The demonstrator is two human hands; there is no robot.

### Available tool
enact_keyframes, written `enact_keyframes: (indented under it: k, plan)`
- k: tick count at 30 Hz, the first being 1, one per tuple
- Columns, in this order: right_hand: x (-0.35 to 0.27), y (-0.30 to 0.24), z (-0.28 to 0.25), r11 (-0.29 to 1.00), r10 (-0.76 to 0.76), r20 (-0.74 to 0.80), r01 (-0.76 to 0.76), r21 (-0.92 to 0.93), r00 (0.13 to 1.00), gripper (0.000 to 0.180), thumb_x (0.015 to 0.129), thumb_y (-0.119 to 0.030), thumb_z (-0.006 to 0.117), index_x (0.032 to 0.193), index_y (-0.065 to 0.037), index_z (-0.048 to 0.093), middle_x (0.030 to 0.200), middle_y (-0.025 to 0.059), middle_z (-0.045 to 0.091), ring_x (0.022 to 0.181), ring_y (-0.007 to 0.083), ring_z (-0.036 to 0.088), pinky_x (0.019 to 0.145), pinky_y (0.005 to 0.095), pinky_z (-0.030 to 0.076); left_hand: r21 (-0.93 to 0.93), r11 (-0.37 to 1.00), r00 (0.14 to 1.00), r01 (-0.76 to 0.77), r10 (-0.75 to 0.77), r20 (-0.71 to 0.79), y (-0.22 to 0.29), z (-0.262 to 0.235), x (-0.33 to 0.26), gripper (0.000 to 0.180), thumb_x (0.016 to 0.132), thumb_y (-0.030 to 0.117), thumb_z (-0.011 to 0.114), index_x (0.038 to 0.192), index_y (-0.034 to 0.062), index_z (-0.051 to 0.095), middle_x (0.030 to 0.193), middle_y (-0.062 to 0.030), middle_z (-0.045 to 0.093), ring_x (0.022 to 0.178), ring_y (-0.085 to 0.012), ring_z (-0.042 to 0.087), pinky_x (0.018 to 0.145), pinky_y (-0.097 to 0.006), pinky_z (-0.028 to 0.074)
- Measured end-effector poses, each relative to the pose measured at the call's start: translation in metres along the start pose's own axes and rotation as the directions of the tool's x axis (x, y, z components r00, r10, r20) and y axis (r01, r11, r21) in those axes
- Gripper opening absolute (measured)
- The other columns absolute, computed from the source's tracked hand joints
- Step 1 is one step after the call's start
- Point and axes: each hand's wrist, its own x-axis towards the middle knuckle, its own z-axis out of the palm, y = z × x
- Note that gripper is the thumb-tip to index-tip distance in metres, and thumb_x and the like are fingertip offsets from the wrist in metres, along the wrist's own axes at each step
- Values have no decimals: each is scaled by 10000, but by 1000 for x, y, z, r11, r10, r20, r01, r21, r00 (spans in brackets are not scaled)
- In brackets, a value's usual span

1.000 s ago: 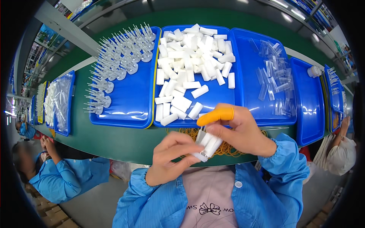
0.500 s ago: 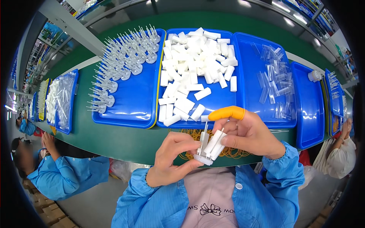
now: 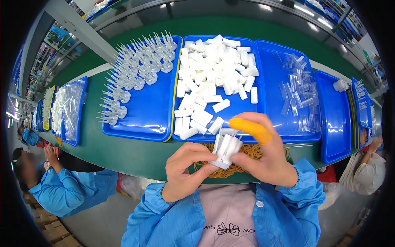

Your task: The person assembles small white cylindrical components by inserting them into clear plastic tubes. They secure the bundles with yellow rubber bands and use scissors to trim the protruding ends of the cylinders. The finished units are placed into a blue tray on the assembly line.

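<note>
Above the table's front edge, my left hand [image 3: 184,165] pinches a round-based pronged plastic holder [image 3: 220,164] low down, between thumb and fingers. White blocks [image 3: 227,147] stand among its thin upright prongs; their exact number is hard to make out. My right hand [image 3: 269,162] is closed around the right side of these blocks, its thumb pressed low against them. An orange finger cot [image 3: 252,130] covers its index finger, which arches over the prong tips. The right hand's other fingers are partly hidden.
Blue trays hold pronged holders [image 3: 142,68], loose white blocks [image 3: 210,66] and clear plastic tubes [image 3: 296,88]. Yellow rubber bands [image 3: 247,164] lie beneath my hands. Another blue tray [image 3: 336,136] stands right, with one filled holder [image 3: 340,85]. A person in blue [image 3: 78,187] sits at left.
The white block my right hand held angled at the holder's side now stands upright among the prongs. My right index finger has swung over the top, and the holder is turned more upright.
</note>
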Motion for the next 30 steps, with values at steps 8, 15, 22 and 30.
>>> enact_keyframes:
  k: [8,15,22,30]
  plan:
    - [5,33,-11,932,-102,23,104,-348,994,245,683,-55,717,915,-54,636,960,73,572,853,263,547,720,346,431,-354,926,952,135,-220,-214,-1,3,0,362,765,-55,682,1104,-37,556,977,-90,563,878,-147,579,813,-285,496]
    - [12,82,4,903,61,274,64,-424,960,176,725,-124,694,884,-70,639,903,71,538,859,257,497,743,375,398,-300,936,943,185,-255,-212,-11,-8,-1,225,775,-50,673,997,-33,636,984,-91,565,906,-137,557,784,-257,464]
    - [12,76,-10,958,285,54,-287,20,957,159,864,-135,585,959,-19,639,870,46,621,810,154,554,755,291,429,164,985,996,47,-34,-80,-5,-3,-3,230,706,-76,670,907,33,695,882,-88,596,796,-193,575,689,-278,462]
    - [18,56,-21,771,398,147,-416,482,906,263,875,-122,599,1102,10,581,914,35,612,854,68,543,787,201,430,271,930,967,-247,219,129,1,6,4,333,617,-55,643,922,67,701,893,-69,607,777,-225,593,649,-311,476]
